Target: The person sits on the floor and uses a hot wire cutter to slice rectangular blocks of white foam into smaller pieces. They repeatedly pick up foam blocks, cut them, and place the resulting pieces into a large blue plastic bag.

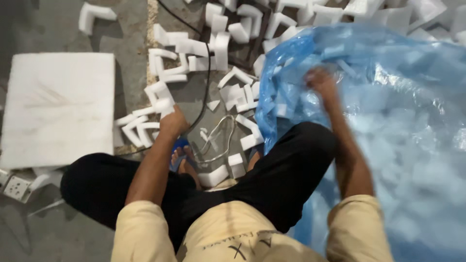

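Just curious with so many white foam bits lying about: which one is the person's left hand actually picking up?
The white foam corner piece beside the big flat foam slab; the left hand closes on it, the others lie untouched.

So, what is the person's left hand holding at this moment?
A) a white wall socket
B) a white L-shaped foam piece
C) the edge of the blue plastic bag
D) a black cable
B: the left hand closes on a white L-shaped foam piece from the floor, while the right hand is at the blue plastic bag.
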